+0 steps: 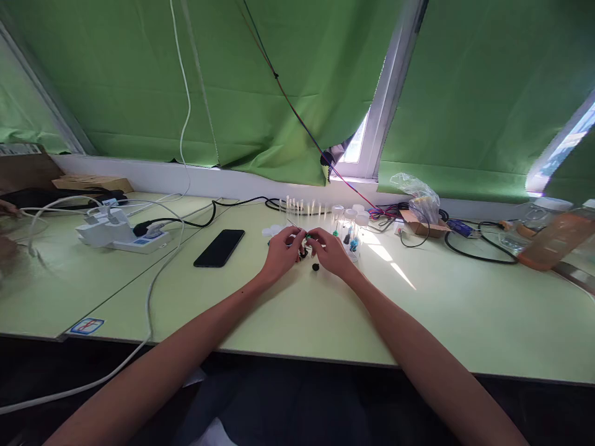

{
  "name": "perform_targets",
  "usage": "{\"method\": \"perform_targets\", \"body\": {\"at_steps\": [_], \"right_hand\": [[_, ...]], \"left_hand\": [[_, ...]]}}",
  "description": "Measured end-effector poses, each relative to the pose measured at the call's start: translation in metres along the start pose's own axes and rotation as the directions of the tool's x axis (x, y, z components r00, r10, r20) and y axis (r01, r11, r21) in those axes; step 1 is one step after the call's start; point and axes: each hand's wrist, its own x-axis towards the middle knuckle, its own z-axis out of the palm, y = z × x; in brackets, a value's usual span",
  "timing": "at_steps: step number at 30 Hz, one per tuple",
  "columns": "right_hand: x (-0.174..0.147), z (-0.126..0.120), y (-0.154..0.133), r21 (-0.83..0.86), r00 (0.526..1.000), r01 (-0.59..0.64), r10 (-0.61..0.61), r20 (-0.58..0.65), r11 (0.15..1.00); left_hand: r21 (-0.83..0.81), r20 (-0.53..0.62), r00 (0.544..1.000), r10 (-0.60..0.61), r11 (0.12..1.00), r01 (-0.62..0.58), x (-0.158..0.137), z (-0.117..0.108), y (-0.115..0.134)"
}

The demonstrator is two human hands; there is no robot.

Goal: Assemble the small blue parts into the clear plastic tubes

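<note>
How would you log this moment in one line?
left hand: close to right, grip unclear; right hand: at small green piece, grip unclear; table: round black piece, capped tubes, black phone

- Daylight is filtered through green blinds (pixel 139 80); glare is admitted at a window gap (pixel 357 145).
- Tabletop (pixel 465 310) brightly lit, crossed by sharp sun streaks (pixel 380 249).
- Area below the table edge sunk in shadow.
- Clear tubes (pixel 302 207) faintly rendered.
- Small green piece (pixel 308 236) poorly resolved.
- Far-left co-worker's arm (pixel 12 254) smeared.
- Outer edges stretched by wide-angle distortion.
</note>
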Motion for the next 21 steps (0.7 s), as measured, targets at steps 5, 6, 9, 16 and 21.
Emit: {"method": "perform_targets", "body": {"at_steps": [5, 6, 9, 16, 21], "right_hand": [[-0.0004, 0.0004, 0.0001, 0.037, 1.000, -0.007, 0.008, -0.016, 0.999], [-0.0003, 0.0003, -0.0004, 0.043, 1.000, -0.007, 0.008, -0.015, 0.999], [-0.0002, -0.0004, -0.0023, 0.053, 1.000, -0.003, 0.004, -0.013, 0.999], [-0.0006, -0.0013, -0.0023, 0.053, 1.000, -0.008, 0.010, -0.023, 0.999], [-0.0001, -0.0013, -0.0009, 0.063, 1.000, -0.008, 0.009, -0.018, 0.998]], "left_hand": [[0.008, 0.031, 0.999, 0.009, 1.000, -0.009, 0.0007, -0.0002, -0.0031], [0.004, 0.037, 0.999, 0.015, 1.000, -0.015, 0.0011, -0.0002, -0.0042], [0.008, 0.059, 0.998, 0.017, 1.000, -0.018, 0.0020, -0.0006, -0.0059], [0.035, 0.108, 0.994, 0.013, 0.999, -0.017, 0.0004, -0.0026, 0.0007], [0.064, 0.130, 0.991, 0.040, 0.997, -0.048, 0.0006, -0.0031, 0.0006]]}}
